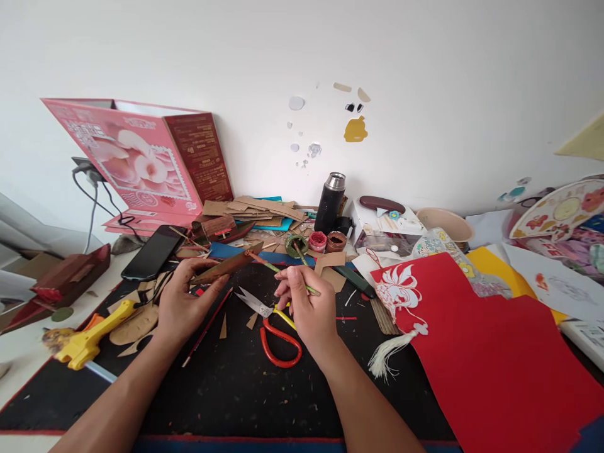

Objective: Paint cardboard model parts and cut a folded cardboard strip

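Your left hand point(186, 299) pinches a flat brown piece point(224, 265) at eleven o'clock; your right hand point(309, 302) pinches a thin green brush point(267, 264). Below is a speckled black mat point(226, 402), shiny red-looped scissors point(265, 311) at twelve, a round red paint pot point(318, 241) beyond.

Stretched left forearm point(132, 390) and right forearm point(361, 396), both bare, inward from the bottom of the frame; pinched with left grip point(186, 299) left of centre, curled right grip point(311, 305) near the middle, thumb point(297, 284) uppermost.
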### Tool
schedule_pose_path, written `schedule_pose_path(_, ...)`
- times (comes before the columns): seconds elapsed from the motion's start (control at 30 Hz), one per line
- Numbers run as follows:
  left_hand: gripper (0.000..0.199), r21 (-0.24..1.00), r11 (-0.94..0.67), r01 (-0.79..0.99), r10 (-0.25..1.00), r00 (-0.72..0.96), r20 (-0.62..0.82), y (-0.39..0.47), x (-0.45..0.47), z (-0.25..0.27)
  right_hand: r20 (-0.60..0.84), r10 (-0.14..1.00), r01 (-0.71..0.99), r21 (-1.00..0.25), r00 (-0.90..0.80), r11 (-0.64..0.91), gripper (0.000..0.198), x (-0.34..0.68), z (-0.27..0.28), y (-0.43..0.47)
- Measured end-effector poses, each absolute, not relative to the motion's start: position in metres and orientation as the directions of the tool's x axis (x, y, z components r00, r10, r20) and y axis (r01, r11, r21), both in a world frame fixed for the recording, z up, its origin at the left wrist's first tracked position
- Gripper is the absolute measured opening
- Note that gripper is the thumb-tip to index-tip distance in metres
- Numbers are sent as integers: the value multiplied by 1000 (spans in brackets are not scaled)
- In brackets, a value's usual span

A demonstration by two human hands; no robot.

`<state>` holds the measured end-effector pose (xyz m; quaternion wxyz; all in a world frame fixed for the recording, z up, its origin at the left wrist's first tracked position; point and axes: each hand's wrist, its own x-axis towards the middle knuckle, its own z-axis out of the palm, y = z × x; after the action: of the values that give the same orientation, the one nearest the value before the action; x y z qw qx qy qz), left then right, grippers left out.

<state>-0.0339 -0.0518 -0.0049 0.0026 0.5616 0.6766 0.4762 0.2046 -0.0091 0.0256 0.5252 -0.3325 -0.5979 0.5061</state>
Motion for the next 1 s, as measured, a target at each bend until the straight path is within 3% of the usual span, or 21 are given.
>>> schedule_pose_path(0.47, 30, 627, -54, 777, 769, -369, 523, -50, -34, -7, 310, 876, -239, -943, -369, 233, 46, 203, 27, -20)
schedule_pose_path(1.0, 31, 607, -71, 792, 768, -345, 540, -47, -36, -10, 345, 872, -239, -932, -348, 274, 43, 201, 26, -19)
